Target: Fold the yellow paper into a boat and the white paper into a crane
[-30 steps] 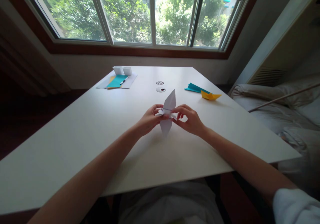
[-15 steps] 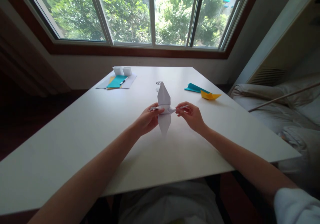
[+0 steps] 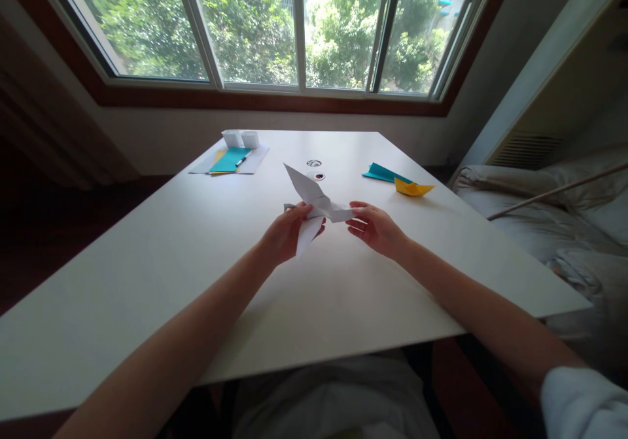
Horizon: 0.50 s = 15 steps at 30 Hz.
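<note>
Overhead, white folded paper bird [image 3: 314, 202]

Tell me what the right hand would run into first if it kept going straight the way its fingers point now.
The right hand points leftward at the white folded paper, whose tip it already pinches. Beyond that lies the left hand, holding the paper's other side. Depth between the two hands is hard to judge.

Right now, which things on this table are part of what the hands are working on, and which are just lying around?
In hand:
- white folded paper figure, pinched by the left hand and the right hand

Lying about:
- teal folded paper and yellow paper boat, far right
- teal sheet with a pen, far left
- small white boxes behind them
</note>
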Available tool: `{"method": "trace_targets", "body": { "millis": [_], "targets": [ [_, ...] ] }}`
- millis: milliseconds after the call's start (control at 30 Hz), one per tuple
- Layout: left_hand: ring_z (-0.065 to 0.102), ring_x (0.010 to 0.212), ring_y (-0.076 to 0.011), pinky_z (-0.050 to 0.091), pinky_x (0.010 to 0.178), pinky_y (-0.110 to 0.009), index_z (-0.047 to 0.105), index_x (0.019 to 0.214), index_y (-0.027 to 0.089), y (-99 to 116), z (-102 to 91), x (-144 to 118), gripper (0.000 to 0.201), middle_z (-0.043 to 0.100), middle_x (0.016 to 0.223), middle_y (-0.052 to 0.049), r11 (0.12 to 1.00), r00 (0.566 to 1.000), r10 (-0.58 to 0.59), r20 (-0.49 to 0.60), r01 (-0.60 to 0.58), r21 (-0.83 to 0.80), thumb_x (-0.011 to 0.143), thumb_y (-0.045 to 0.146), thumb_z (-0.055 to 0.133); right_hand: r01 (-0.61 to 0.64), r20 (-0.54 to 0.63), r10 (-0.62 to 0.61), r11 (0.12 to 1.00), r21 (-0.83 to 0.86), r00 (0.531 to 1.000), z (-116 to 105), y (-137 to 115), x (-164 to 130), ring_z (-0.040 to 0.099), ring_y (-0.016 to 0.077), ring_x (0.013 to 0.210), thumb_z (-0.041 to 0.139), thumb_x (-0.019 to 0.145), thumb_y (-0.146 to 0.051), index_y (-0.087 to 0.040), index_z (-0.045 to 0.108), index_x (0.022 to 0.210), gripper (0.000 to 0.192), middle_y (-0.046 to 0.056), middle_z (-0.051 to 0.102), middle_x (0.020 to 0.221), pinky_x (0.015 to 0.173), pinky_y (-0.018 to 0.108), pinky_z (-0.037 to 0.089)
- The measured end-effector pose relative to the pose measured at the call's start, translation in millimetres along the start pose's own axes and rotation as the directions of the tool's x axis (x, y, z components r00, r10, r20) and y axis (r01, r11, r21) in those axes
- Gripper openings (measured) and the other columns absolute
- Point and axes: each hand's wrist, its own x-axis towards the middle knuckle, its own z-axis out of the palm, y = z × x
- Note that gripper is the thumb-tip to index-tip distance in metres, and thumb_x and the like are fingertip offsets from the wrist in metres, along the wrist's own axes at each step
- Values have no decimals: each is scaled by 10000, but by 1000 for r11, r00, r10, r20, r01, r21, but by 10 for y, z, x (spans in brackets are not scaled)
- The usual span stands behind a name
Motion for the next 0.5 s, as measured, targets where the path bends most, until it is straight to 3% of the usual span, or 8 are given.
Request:
{"method": "trace_targets", "body": {
  "millis": [133,267,333,400,433,500],
  "targets": [
    [619,702,-131,520,718,-273,608,821,166,-28,-38,-18,147,635,715,-11,932,980,-183,74,197,-305,727,278,625,-140,-34,143,986,89,989,3,16,0,620,81,663,635,694,-123,-231,594,938,271,-13,640,825,614,196,530],
    [618,714,-141,518,708,-281,630,821,161,-31,-25,-25,165,647,741,-19,900,971,-222,94,241,-364,719,290,647,-177,21,180,979,-97,983,-2,67,0,622,106,712,674,684,-174,-228,549,1016,359,17,630,871,644,232,529],
    [604,684,-131,508,679,-268,630,827,169,-19,9,-18,184,641,743,-6,927,982,-180,62,190,-325,693,287,673,-83,35,94,965,-249,995,-17,90,4,615,130,791,672,698,-235,-231,525,1051,382,42,616,973,679,262,523],
    [588,664,-121,488,645,-249,627,857,171,-14,49,0,232,634,751,3,967,995,-95,7,94,-239,660,266,703,94,5,-103,893,-439,995,-40,103,7,585,161,902,652,711,-267,-240,516,1072,388,57,566,1118,746,311,511],
    [583,666,-120,475,636,-241,625,872,169,-19,65,10,260,633,762,3,983,999,-38,-23,33,-179,645,254,717,202,8,-236,813,-547,972,-51,104,5,560,181,964,642,716,-275,-243,517,1081,387,61,533,1179,784,341,499],
    [583,715,-126,461,666,-240,616,882,169,-43,88,29,293,637,809,-4,995,993,96,-69,-98,-22,623,234,739,392,94,-470,591,-705,878,-61,92,-14,512,213,1043,623,734,-289,-250,519,1104,386,65,488,1240,820,381,481]
  ]
}}
